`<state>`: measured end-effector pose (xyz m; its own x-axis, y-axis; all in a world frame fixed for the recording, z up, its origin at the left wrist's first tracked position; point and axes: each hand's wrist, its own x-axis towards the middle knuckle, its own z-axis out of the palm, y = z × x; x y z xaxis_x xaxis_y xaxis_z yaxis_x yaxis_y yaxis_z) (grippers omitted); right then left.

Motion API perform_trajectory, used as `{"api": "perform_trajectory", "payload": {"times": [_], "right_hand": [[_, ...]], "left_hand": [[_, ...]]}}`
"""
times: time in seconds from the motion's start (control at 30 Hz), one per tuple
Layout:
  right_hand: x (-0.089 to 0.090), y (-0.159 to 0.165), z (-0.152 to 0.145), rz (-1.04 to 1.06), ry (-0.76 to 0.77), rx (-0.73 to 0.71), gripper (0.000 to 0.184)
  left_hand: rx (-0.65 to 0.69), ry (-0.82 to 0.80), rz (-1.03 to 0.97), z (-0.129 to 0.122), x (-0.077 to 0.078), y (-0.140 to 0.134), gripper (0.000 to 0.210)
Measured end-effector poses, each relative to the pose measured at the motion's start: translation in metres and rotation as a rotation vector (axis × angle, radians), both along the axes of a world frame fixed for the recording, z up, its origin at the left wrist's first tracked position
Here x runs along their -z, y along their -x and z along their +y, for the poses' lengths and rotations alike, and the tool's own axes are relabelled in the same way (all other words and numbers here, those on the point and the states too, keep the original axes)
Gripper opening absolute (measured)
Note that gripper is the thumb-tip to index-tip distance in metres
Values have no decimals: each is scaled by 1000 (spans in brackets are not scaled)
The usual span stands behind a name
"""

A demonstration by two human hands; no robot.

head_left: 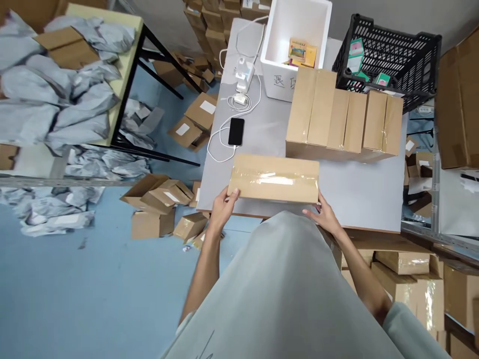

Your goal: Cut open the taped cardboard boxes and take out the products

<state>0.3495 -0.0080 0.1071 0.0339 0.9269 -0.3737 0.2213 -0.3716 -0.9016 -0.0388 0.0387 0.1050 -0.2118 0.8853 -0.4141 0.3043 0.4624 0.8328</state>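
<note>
A long taped cardboard box [275, 172] lies crosswise at the front of the grey table, close to my body. At its left front corner, my left hand [223, 207] grips it with the thumb on the near side and the fingers partly hidden. My right hand [324, 215] is at the opposite end, its fingers against the corner and the thumb stretched apart below. Behind the box to the right, three cardboard boxes [346, 119] stand side by side. A black phone [236, 131] on a white charging cable lies behind the left end.
A white foam box [295, 30] with small yellow packets and a black crate [389, 55] stand at the back of the table. Grey parcel bags [60, 94] cover a yellow table on the left. Loose cartons [153, 222] lie on the blue floor; more boxes [407, 279] are stacked lower right.
</note>
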Motion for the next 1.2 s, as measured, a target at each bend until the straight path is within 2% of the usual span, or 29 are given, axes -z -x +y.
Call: {"api": "perform_trajectory", "payload": {"times": [0.13,0.2,0.27,0.37,0.5,0.67,0.77,0.87,1.0,1.1,1.2], "right_hand": [[-20,-1,5,-175,-39,-47,90],[-20,-1,6,-265,-63,-25,75],[-11,1,7,-323,-63,39,68],[11,7,13,-320,-66,148,70],[40,14,31,-336,-101,166,69],[63,16,46,-262,-81,142,73],[73,16,35,-196,-42,162,78],[79,15,6,-186,31,255,87],[83,24,-46,-131,132,399,93],[86,40,-72,-12,150,343,90],[90,55,-78,39,118,287,92]], "left_hand": [[90,-182,67,5,-10,12,86],[79,-270,97,6,-9,15,75],[45,-323,103,9,-2,14,66],[16,-315,110,16,20,14,58],[35,-260,82,33,56,19,49],[96,-169,-60,57,91,23,50],[135,-96,-95,59,106,26,48],[152,-63,-134,44,119,36,49],[107,-12,-143,4,131,55,53],[87,70,-172,-24,133,57,62],[104,73,-203,-41,128,44,70]]}}
